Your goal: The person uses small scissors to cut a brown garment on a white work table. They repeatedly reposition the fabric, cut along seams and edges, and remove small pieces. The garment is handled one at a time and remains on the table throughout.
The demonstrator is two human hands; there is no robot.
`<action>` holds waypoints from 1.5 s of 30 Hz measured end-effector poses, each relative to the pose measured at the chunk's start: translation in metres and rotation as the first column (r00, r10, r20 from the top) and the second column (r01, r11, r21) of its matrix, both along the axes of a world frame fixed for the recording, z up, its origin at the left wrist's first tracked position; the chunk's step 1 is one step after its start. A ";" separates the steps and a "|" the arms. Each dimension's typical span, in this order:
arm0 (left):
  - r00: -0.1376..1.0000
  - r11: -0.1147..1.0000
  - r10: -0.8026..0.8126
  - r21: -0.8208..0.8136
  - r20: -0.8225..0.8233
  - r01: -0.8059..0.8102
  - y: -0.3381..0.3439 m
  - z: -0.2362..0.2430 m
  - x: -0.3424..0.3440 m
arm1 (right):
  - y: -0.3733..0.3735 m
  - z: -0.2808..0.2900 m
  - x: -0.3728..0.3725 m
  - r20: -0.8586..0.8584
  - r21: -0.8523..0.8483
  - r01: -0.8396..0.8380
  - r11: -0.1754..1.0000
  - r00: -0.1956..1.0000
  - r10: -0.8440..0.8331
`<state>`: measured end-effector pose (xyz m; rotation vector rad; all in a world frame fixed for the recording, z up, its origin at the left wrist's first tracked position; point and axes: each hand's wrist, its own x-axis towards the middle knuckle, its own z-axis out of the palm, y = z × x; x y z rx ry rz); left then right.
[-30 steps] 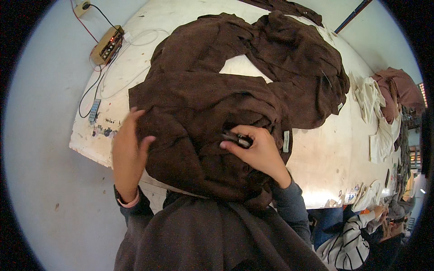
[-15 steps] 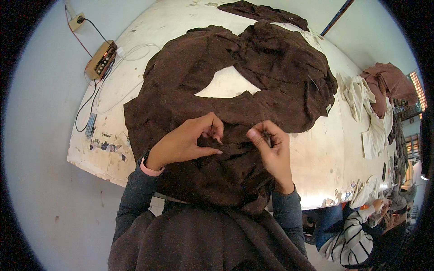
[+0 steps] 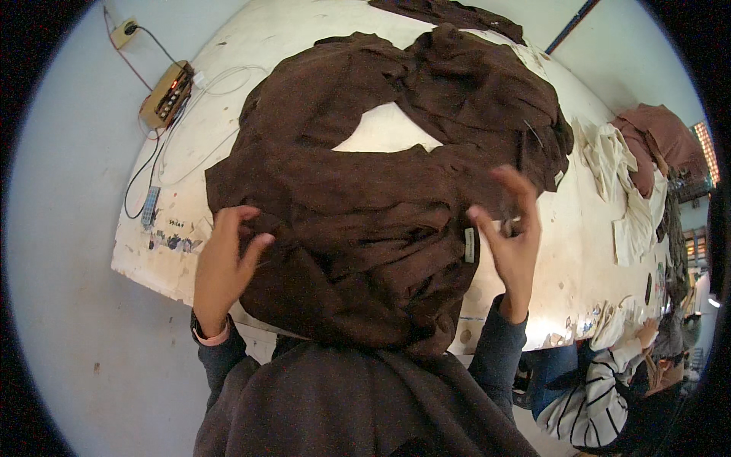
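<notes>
Brown garments (image 3: 350,213) lie in a rumpled pile on the white table (image 3: 160,263), with a small white label (image 3: 470,244) on the near bundle's right side. My left hand (image 3: 227,263) is at that bundle's left side, thumb and fingers apart, holding nothing I can see. At its right side is my right hand (image 3: 512,251), thumb and index spread, with a small dark metal tool (image 3: 509,227), apparently snips, held in the curled fingers and partly hidden. Part of the brown cloth lies behind my right fingers.
Left are a box with knobs (image 3: 166,95), cables and a remote (image 3: 151,206). Cream fabric (image 3: 632,221) and pink fabric (image 3: 655,141) are piled right. A co-worker in a striped top (image 3: 598,392) is at lower right. More brown cloth (image 3: 449,15) lies at the back.
My hands came together over the bundle half a second ago and have since moved apart, left hand leftward, right hand up and rightward. The label, hidden then, shows again.
</notes>
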<state>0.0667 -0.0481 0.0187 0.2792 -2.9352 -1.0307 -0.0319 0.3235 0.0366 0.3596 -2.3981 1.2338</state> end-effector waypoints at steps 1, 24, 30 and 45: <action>0.997 0.995 0.073 -0.069 0.034 -0.070 -0.011 -0.006 0.006 | -0.006 -0.009 0.002 0.049 -0.028 -0.127 0.991 0.990 0.129; 0.921 0.989 0.078 -0.085 -0.383 -0.119 -0.026 -0.057 -0.001 | -0.011 0.050 -0.014 0.173 0.190 -0.155 0.969 0.977 0.122; 0.936 0.954 -0.173 -0.288 -0.307 0.082 -0.038 -0.078 -0.036 | -0.144 0.025 -0.023 0.357 0.129 -0.852 0.508 0.517 0.778; 0.971 0.625 0.210 0.779 -0.116 -0.042 -0.048 -0.093 -0.034 | -0.204 -0.096 -0.040 0.503 -0.394 -0.606 0.691 0.487 0.714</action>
